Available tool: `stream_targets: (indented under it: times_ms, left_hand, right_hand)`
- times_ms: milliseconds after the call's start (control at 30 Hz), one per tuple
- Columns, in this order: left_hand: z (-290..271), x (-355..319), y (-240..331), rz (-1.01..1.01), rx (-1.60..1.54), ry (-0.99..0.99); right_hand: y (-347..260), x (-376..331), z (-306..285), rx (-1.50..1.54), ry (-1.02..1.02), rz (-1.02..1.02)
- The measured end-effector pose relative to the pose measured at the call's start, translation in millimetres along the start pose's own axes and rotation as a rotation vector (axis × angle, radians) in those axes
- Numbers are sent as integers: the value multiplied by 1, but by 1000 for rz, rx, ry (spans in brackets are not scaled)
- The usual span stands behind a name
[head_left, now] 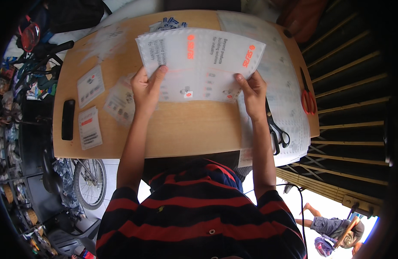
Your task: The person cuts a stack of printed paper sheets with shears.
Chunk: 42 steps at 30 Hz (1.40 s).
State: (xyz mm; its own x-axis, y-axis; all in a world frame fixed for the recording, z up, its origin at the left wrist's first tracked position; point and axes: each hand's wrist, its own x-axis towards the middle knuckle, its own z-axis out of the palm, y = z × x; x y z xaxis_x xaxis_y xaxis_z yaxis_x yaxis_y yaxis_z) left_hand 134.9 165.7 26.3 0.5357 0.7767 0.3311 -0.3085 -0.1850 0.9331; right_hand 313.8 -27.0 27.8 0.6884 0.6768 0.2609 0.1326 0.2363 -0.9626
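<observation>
Both my hands hold up a wide, whitish translucent printed sheet [199, 64] with orange and grey print, perhaps more than one layer. My left hand [146, 86] is closed on its left edge, thumb on top. At the right edge, my right hand [253, 91] grips it the same way. Black-handled scissors [276, 131] lie beside my right forearm, on a stack of large printed translucent sheets [289, 77]. Left of my left hand, smaller cut printed pieces [121, 101] lie on the wooden table [194, 129], partly covered by that hand.
Red-handled scissors [309, 101] lie at the table's right edge. A black phone [68, 120] and two small stacks of printed cards [90, 127] are on the left. Clear scraps [106, 41] and blue-and-white pieces [169, 23] lie farther back. A folding metal gate [345, 90] stands at right.
</observation>
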Motion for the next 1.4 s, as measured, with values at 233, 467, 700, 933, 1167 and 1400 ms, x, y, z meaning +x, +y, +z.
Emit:
stream_targets:
  times_ms: [233, 467, 700, 933, 1167, 1400]
  left_hand:
    - [-4, -1, 0, -110, -86, -122]
    - [-13, -5, -11, -369, -83, -319]
    - [-6, -12, -18, -578, -297, -261]
    - [8, -21, -15, -494, -116, -303]
    - [7, -20, -19, -461, -102, -308]
    - [4, -18, -18, -466, -86, -336]
  right_hand:
    - [5, -1, 0, -2, 62, 11]
    - [-1, 0, -8, -9, 94, 85]
    - [1, -2, -16, -42, 140, 85]
    - [5, -4, -20, -153, 123, 111]
    - [12, -2, -22, -167, 141, 110]
    - [13, -2, -20, -102, 147, 112]
